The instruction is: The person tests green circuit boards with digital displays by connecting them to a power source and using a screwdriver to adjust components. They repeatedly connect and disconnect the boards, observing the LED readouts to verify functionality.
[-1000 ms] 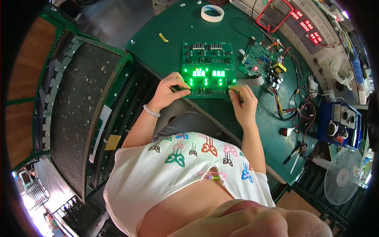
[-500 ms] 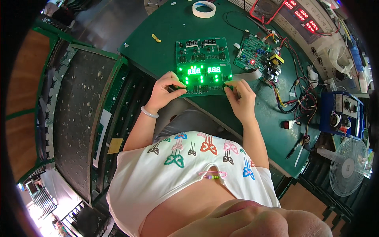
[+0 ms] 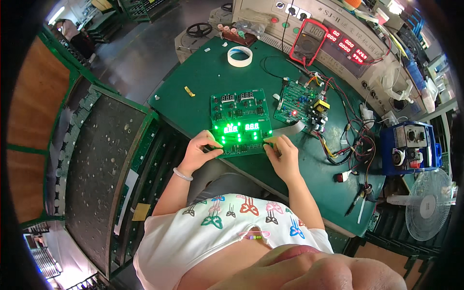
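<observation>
Lying on the green bench is a green circuit board panel. Its far half has two dark digit displays, while its near half glows with bright green lights and lit digits. My left hand is closed, thumb and fingers pinching the near left edge. At the near right edge, my right hand pinches too, thumb and fingertips together. A grey ribbon cable runs from beside my right fingers toward another circuit board, which carries a red light and a yellow transformer. What lies under my fingertips is partly hidden.
A tape roll sits at the far side. Beyond the second board stand a red multimeter and a test console with red digits. Tangled wires, a blue device and a fan are at the right.
The view has tipped upward, so the bench and hands appear lower and more of the console and multimeter shows. Both hands keep their pinch on the panel.
</observation>
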The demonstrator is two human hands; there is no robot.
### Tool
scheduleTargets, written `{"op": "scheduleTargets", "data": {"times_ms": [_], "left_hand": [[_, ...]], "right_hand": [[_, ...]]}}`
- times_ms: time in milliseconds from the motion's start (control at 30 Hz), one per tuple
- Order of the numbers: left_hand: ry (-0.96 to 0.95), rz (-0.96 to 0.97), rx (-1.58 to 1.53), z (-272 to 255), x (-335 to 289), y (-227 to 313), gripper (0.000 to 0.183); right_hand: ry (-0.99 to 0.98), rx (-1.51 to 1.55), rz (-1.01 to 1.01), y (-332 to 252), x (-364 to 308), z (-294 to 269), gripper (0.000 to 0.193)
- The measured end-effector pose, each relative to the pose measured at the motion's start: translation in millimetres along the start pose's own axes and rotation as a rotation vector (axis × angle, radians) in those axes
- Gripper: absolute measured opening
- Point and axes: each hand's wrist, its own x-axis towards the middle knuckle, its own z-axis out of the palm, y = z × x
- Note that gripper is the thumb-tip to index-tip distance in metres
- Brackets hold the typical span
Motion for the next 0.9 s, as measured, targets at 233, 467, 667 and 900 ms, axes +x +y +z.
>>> {"op": "scheduleTargets", "data": {"times_ms": [233, 467, 667, 900], "left_hand": [[-0.011, 0.001, 0.005, 0.0, -0.3, -0.4, 0.02], [-0.002, -0.018, -0.011, -0.1, -2.1, -4.2, 0.02], [-0.017, -0.005, -0.02, 0.1, -0.8, -0.8, 0.021], [-0.027, 0.013, 0.021, -0.7, -1.1, 2.4, 0.021]], "right_hand": [[-0.017, -0.007, 0.019, -0.5, -1.2, -0.7, 0.018], [-0.009, -0.006, 0.006, -1.0, -0.6, -0.3, 0.019], [0.0, -0.002, 0.006, -0.1, -0.4, 0.6, 0.018], [0.005, 0.003, -0.008, -0.1, -0.5, 0.6, 0.017]]}}
